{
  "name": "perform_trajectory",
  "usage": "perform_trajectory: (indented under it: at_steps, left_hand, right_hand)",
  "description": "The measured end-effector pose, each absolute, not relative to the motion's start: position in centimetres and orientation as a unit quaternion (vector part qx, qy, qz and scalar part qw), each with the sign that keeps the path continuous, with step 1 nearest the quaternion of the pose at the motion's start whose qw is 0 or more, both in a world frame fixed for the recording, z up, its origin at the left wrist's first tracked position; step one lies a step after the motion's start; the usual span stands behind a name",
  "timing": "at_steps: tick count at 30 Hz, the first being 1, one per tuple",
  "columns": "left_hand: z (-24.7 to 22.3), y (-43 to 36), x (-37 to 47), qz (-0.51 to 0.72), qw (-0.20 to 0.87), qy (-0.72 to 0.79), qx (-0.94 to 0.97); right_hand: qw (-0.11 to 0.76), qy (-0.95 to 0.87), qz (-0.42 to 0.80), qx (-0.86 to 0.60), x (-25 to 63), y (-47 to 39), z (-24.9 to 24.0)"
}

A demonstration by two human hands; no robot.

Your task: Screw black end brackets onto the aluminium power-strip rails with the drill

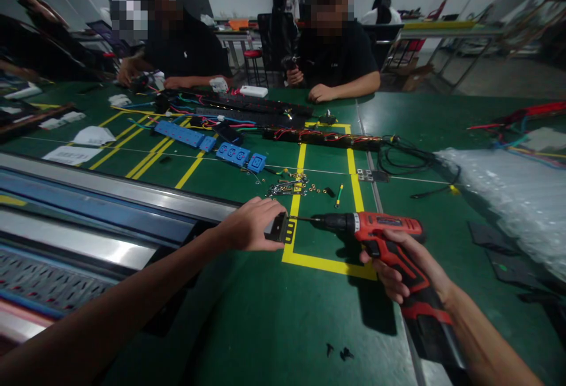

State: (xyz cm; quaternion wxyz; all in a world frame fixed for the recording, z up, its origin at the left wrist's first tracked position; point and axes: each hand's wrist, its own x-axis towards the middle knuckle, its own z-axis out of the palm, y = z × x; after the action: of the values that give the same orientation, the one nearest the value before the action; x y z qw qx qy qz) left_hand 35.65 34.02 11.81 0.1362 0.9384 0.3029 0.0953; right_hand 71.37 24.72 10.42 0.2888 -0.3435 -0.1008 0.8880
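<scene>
My right hand (398,268) is wrapped round the grip of a red and black cordless drill (389,227), which points left. Its long thin bit (305,218) reaches the end of a small black slotted end piece (283,230). My left hand (252,224) grips that piece, fingers over its top, at the end of a long metal rail (168,197). Whether the bit tip sits in a screw cannot be made out. Just beyond lie several wrenches (285,187), small brass nuts (315,188) and a short green-yellow wire (339,195).
Blue socket modules (232,154) and black strips with wiring (322,137) lie farther back. Bubble wrap (499,197) covers the right side. Black screws (346,353) lie near the front. Across the table are two people; one person's hand (294,76) holds a dark tool.
</scene>
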Motion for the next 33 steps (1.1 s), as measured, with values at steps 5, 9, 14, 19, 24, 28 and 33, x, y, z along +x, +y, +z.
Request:
perform_trajectory:
  at_steps: [5, 9, 14, 19, 24, 28, 33]
  left_hand:
    - [11.9, 33.9, 35.7, 0.096, 0.134, 0.303, 0.939]
    - [11.9, 33.9, 35.8, 0.097, 0.133, 0.303, 0.939]
    - [11.9, 33.9, 35.7, 0.095, 0.132, 0.304, 0.939]
    - [11.9, 33.9, 35.7, 0.096, 0.134, 0.304, 0.938]
    - [11.9, 33.9, 35.7, 0.098, 0.132, 0.304, 0.938]
    - [11.9, 33.9, 35.7, 0.101, 0.130, 0.302, 0.939]
    - [11.9, 33.9, 35.7, 0.096, 0.132, 0.305, 0.938]
  right_hand:
    - [0.285, -0.088, 0.879, -0.372, 71.3, 24.8, 10.8]
    - [0.284, -0.086, 0.864, -0.408, 71.4, 24.7, 11.1]
    - [0.287, -0.082, 0.860, -0.414, 71.3, 24.6, 11.1]
    - [0.300, -0.131, 0.874, -0.358, 71.5, 24.1, 10.3]
    - [0.305, -0.142, 0.883, -0.328, 71.9, 24.0, 9.6]
    - [0.306, -0.140, 0.884, -0.323, 71.7, 24.2, 9.7]
    - [0.305, -0.155, 0.886, -0.312, 71.5, 24.2, 9.9]
